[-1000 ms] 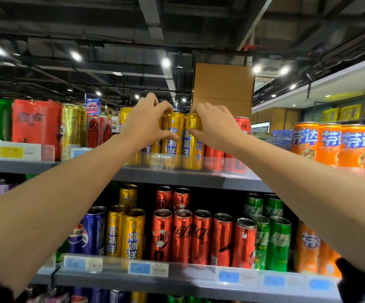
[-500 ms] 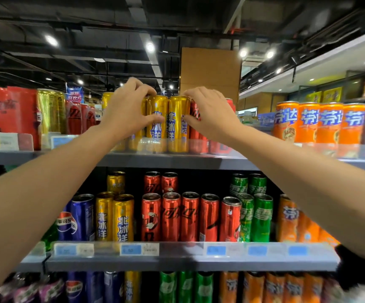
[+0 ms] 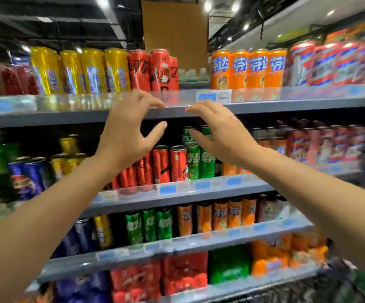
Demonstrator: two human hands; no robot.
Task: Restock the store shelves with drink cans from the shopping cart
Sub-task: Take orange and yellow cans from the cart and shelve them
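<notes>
1. Left hand (image 3: 125,130) and right hand (image 3: 219,132) are hovering side by side in front of the top shelf (image 3: 286,106) edge, fingers half-curled and spread in a can-wide arc, holding nothing.
2. Yellow cans (image 3: 94,71) are standing upright in a row on the top shelf, touching the red cans (image 3: 148,69) on their right; orange cans (image 3: 249,71) are sitting further right, past a gap.
3. Shopping cart: not identifiable here; the view is blurring at the edges.
4. Judgement: placement is looking finished and the hands are free for another pair. For a good restock, cans should be seated upright, flush behind the clear shelf lip (image 3: 177,97), labels facing out.
5. Materials: cans are slim, glossy metal cylinders, probably slippery; shelf is matte grey metal, and the lip is carrying blue price tags (image 3: 206,97).
</notes>
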